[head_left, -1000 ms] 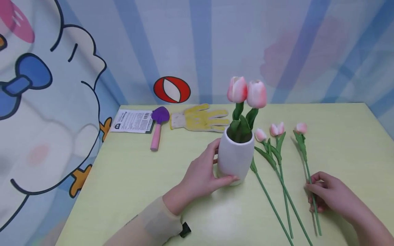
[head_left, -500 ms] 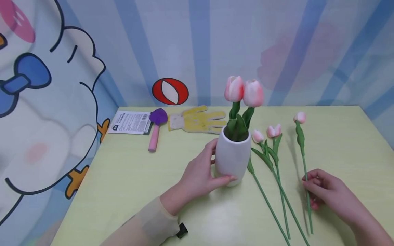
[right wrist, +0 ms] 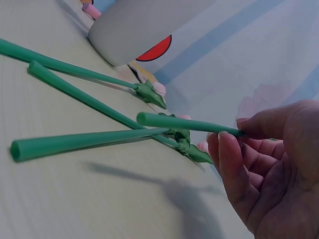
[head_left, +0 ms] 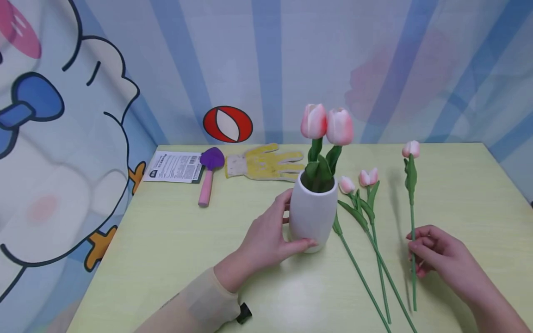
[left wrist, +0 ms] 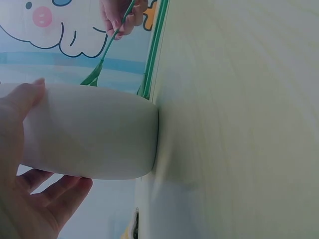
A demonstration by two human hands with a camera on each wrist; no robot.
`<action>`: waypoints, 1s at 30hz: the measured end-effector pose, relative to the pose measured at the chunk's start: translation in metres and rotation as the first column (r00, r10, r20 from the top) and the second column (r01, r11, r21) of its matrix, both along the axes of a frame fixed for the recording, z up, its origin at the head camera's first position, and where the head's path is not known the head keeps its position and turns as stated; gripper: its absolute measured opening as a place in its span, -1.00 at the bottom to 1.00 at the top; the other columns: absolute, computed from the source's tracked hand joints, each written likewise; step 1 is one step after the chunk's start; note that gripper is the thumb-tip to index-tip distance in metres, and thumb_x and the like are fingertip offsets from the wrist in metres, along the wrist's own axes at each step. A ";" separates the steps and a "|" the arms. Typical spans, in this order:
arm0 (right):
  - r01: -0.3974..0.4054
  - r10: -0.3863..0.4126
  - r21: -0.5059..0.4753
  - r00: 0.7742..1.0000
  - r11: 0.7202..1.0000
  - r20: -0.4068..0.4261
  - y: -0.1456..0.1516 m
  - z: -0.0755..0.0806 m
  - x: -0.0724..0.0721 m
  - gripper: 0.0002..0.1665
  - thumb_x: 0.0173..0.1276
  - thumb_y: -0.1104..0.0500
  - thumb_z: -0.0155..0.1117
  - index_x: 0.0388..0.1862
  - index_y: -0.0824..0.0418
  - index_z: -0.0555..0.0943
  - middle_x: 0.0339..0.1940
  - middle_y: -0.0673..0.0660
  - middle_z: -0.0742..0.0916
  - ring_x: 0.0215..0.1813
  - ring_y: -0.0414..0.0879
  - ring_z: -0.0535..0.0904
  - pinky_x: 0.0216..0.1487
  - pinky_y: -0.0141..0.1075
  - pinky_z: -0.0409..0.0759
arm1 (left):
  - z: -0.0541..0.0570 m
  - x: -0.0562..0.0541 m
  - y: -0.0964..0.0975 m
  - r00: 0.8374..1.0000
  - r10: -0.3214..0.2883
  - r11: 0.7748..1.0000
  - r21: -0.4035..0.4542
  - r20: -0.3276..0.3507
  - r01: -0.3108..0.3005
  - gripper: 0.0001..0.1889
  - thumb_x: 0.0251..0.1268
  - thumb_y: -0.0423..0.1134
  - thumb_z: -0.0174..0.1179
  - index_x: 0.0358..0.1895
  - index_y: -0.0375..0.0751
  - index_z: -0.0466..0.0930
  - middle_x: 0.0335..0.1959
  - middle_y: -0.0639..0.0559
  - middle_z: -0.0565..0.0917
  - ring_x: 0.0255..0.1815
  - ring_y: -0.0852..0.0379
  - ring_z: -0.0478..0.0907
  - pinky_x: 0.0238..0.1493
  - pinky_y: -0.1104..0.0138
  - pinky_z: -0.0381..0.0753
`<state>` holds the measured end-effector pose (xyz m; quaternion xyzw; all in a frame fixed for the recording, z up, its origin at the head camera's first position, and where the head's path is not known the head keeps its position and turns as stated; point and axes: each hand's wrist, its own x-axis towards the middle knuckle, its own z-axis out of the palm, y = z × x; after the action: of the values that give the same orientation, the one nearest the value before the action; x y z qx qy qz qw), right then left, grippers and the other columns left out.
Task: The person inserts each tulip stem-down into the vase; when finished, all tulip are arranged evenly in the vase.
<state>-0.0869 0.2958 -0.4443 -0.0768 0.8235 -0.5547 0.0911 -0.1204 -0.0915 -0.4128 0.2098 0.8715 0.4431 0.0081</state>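
A white vase (head_left: 313,215) stands on the table, with two pink-and-white artificial tulips (head_left: 314,121) upright in it. My left hand (head_left: 264,238) grips the vase's side, its thumb across the lower front and fingers round the far side. Out to the right, my right hand (head_left: 445,261) pinches the green stem of a single tulip (head_left: 411,178) between thumb and fingertips. In the right wrist view this tulip's stem end (right wrist: 149,119) points away from the hand, raised above the table. Three more tulips (head_left: 366,217) lie between the vase and my right hand, stems partly crossing.
Along the back of the table (head_left: 166,259) lie a yellow-and-white work glove (head_left: 272,164), a small shovel (head_left: 207,180) with purple blade and pink handle, and a printed white packet (head_left: 175,165). A patterned cloth backdrop rises behind and at the left.
My right hand has raised the single tulip off the table and tipped it more upright, its bloom moving higher in view. The left hand keeps its hold on the vase.
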 end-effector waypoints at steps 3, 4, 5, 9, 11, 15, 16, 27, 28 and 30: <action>0.004 -0.004 -0.012 1.000 1.000 -0.002 0.001 -0.001 0.001 -0.81 0.62 0.27 0.13 0.09 0.36 0.46 -0.35 0.10 0.69 -0.43 -0.01 0.66 -0.43 -0.18 0.74 | -0.001 0.000 0.001 1.000 0.005 1.000 0.021 0.013 -0.005 0.12 0.04 0.09 0.60 0.61 0.24 0.00 0.38 0.17 0.48 0.35 0.16 0.50 0.21 0.17 0.70; 0.005 -0.005 -0.013 1.000 1.000 -0.005 0.001 0.000 0.002 -0.80 0.62 0.27 0.13 0.09 0.36 0.46 -0.35 0.10 0.69 -0.42 -0.01 0.65 -0.43 -0.18 0.74 | -0.002 0.000 0.001 1.000 0.005 0.999 0.032 0.021 -0.006 0.13 0.03 0.08 0.61 0.60 0.26 0.00 0.38 0.18 0.48 0.35 0.16 0.50 0.20 0.17 0.70; 0.006 -0.006 -0.013 1.000 1.000 -0.008 0.000 0.000 0.002 -0.80 0.62 0.27 0.13 0.09 0.36 0.46 -0.35 0.10 0.69 -0.43 -0.01 0.65 -0.43 -0.18 0.74 | -0.002 0.000 0.001 0.999 0.005 0.999 0.047 0.033 -0.006 0.14 0.03 0.08 0.61 0.60 0.28 -0.02 0.38 0.19 0.47 0.35 0.16 0.49 0.20 0.17 0.70; -0.003 0.003 -0.012 1.000 1.000 -0.026 -0.002 0.004 0.003 -0.76 0.62 0.25 0.12 0.10 0.41 0.44 -0.36 0.10 0.68 -0.43 0.00 0.65 -0.42 -0.16 0.74 | -0.001 -0.001 0.001 0.999 -0.002 0.995 0.100 0.045 -0.002 0.18 0.00 0.06 0.63 0.60 0.34 -0.07 0.42 0.24 0.43 0.38 0.16 0.45 0.23 0.18 0.68; -0.011 0.010 -0.018 1.000 1.000 -0.027 -0.003 0.005 0.003 -0.74 0.63 0.25 0.12 0.10 0.42 0.43 -0.36 0.10 0.68 -0.42 0.00 0.65 -0.42 -0.16 0.74 | 0.002 -0.002 0.002 0.999 -0.004 0.993 0.117 0.034 0.000 0.19 -0.01 0.06 0.63 0.60 0.34 -0.08 0.43 0.27 0.41 0.39 0.17 0.43 0.25 0.18 0.66; -0.012 0.012 -0.044 1.000 0.999 -0.020 -0.002 0.006 0.002 -0.74 0.62 0.26 0.13 0.10 0.44 0.42 -0.35 0.10 0.69 -0.42 0.00 0.65 -0.42 -0.17 0.74 | 0.009 -0.005 0.004 1.000 -0.014 0.990 0.137 0.007 0.013 0.18 0.00 0.05 0.62 0.60 0.30 -0.06 0.44 0.27 0.40 0.40 0.15 0.43 0.26 0.15 0.65; -0.011 0.010 -0.051 1.000 0.999 -0.018 -0.002 0.005 0.002 -0.75 0.62 0.27 0.13 0.10 0.44 0.43 -0.35 0.11 0.69 -0.42 -0.01 0.65 -0.43 -0.17 0.74 | 0.011 -0.005 0.004 1.000 -0.016 0.990 0.141 0.012 0.015 0.17 0.00 0.05 0.62 0.60 0.30 -0.06 0.43 0.26 0.40 0.40 0.15 0.43 0.27 0.15 0.64; -0.037 0.035 -0.179 0.999 0.983 -0.014 0.000 0.002 -0.001 -0.68 0.60 0.36 0.11 0.26 0.22 0.41 -0.35 0.12 0.70 -0.43 0.00 0.66 -0.44 -0.18 0.73 | 0.012 -0.006 0.008 0.999 -0.026 0.989 0.145 0.047 0.019 0.13 -0.02 -0.02 0.65 0.57 0.31 0.03 0.35 0.26 0.48 0.34 0.22 0.46 0.30 0.11 0.61; -0.038 0.036 -0.195 0.999 0.980 -0.012 -0.001 0.002 -0.001 -0.65 0.60 0.36 0.10 0.29 0.19 0.39 -0.35 0.12 0.70 -0.43 0.00 0.66 -0.45 -0.18 0.73 | 0.011 -0.006 0.008 0.999 -0.024 0.989 0.144 0.047 0.017 0.12 -0.02 -0.02 0.65 0.57 0.30 0.03 0.35 0.27 0.48 0.33 0.23 0.46 0.30 0.12 0.61; -0.037 0.035 -0.216 0.999 0.976 -0.011 -0.001 0.003 -0.001 -0.62 0.60 0.36 0.10 0.31 0.17 0.39 -0.35 0.12 0.70 -0.43 0.00 0.67 -0.44 -0.18 0.74 | 0.011 -0.005 0.008 0.999 -0.020 0.990 0.143 0.048 0.013 0.11 -0.02 -0.03 0.65 0.56 0.30 0.06 0.34 0.27 0.48 0.33 0.25 0.46 0.30 0.13 0.61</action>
<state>-0.0882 0.2946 -0.4417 -0.1031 0.7571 -0.6389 0.0896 -0.1257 -0.0837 -0.4017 0.2058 0.8354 0.5094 0.0183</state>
